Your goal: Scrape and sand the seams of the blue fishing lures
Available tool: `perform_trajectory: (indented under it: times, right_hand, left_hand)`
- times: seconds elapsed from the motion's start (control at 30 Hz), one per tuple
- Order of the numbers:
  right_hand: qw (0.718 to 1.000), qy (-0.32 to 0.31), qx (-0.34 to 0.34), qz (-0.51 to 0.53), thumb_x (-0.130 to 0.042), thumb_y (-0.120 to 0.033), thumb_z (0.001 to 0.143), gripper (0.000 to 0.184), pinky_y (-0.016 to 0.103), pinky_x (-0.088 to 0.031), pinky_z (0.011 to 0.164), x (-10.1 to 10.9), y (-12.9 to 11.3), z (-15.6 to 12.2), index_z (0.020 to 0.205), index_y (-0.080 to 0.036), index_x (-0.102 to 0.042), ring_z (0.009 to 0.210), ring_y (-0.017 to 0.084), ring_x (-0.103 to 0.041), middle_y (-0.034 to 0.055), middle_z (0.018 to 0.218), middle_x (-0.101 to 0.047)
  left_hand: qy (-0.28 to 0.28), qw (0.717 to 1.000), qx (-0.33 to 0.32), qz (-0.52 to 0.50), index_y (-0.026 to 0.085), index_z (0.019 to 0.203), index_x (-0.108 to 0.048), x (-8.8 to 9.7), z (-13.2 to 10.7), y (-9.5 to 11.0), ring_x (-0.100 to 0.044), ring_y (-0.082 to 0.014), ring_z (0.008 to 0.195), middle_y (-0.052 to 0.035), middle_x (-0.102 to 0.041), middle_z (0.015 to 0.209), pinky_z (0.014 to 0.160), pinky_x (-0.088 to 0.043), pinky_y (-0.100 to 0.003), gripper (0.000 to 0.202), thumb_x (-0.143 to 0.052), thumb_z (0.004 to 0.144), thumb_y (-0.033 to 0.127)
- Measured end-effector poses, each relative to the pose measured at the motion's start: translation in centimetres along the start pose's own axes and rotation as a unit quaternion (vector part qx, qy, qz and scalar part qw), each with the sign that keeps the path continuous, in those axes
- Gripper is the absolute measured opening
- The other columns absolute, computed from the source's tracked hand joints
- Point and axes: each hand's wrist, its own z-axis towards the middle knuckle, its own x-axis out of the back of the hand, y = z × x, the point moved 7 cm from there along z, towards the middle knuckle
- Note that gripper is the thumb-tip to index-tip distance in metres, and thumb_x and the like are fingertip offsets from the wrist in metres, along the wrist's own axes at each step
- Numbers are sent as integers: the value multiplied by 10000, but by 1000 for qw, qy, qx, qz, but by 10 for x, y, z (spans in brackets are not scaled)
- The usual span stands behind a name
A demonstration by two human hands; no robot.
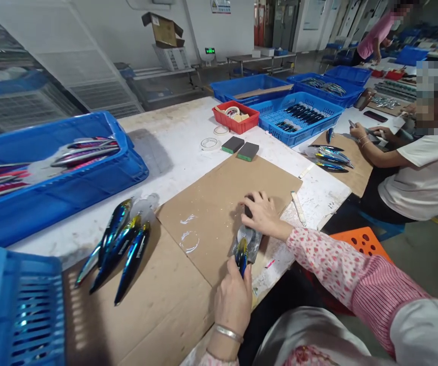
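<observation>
My left hand [233, 295] is closed around a fishing lure [242, 252] with a dark blue and yellow body. The lure's clear round lip [245, 234] points away from me, over a grey, worn-looking pad [256, 246]. Just beyond the lip, my right hand [262, 216] has its fingers curled over a dark block [248, 204], mostly hidden by the hand. To the left, several similar blue-black lures [122, 249] with clear lips lie in a bunch on brown cardboard [158, 310].
Two dark sanding sponges [232, 144] and a tape roll [210, 144] lie behind the cardboard. Blue crates [127, 165] with lures stand left and at the back, near a red bin [238, 122]. A co-worker [428, 168] sits at right by an orange stool [360, 241].
</observation>
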Motion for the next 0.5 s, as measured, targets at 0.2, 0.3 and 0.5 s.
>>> perform_trajectory:
  times: [0.2,0.3,0.5]
  right_hand:
    - [999,-27,18,30,-561,-364,848,362,443,-403,912,-5,-1,-6,1202,-291,-590,1129,263,-408,56,1227,-510]
    - [1000,6,-16,0,-547,-356,853,355,463,-406,897,2,3,2,1194,-271,-598,1152,285,-393,75,1263,-498]
    - [992,-19,95,75,-583,-340,799,308,418,-419,915,-8,-7,-23,1091,-284,-664,1102,246,-480,45,1203,-571]
  left_hand:
    - [-10,1000,4,-10,45,1244,-451,1,1,0,-715,-263,763,-164,-728,912,586,-475,-315,400,-347,972,321]
    - [-1,1000,-1,-21,40,1238,-457,5,2,2,-713,-262,781,-175,-726,914,601,-480,-314,398,-348,970,313]
    - [-25,995,43,-83,94,1264,-451,4,1,1,-704,-246,828,-155,-719,958,657,-495,-308,391,-352,959,317]
